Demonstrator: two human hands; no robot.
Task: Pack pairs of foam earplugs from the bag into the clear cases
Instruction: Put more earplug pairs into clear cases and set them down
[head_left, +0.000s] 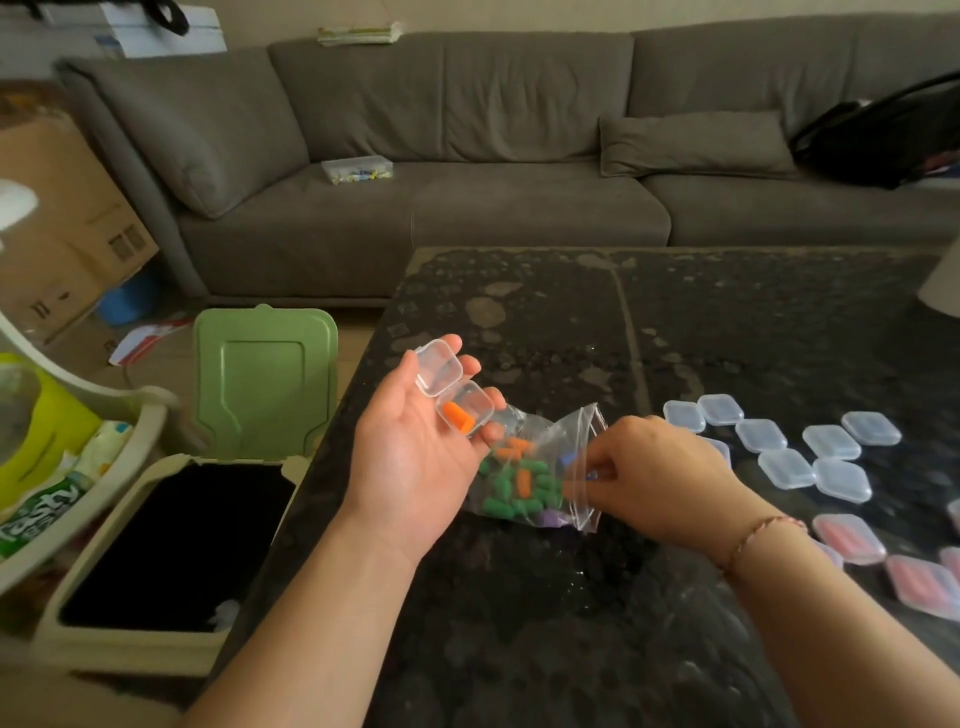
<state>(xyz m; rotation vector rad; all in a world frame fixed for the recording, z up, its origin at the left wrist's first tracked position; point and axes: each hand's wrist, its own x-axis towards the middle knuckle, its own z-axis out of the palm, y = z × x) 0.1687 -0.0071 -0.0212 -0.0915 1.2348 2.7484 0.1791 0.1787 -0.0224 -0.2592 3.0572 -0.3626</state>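
Left hand (415, 441): palm up, fingers relaxed, carrying 1 open clear case (454, 387) with 1 orange earplug (459, 417). Right hand (660, 475): fingers curled inside bag (540, 478) on table (571, 623). Empty shut cases (789, 447): about 9.

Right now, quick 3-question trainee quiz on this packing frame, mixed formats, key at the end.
1. True or false: the open case on the left hand already holds an orange earplug.
2. Where are the right hand's fingers? A) on the green bin lid B) at the mouth of the bag C) on the sofa
3. Fill in: most earplugs in the bag are ____ in colour.

Key: 1 true; 2 B; 3 green.
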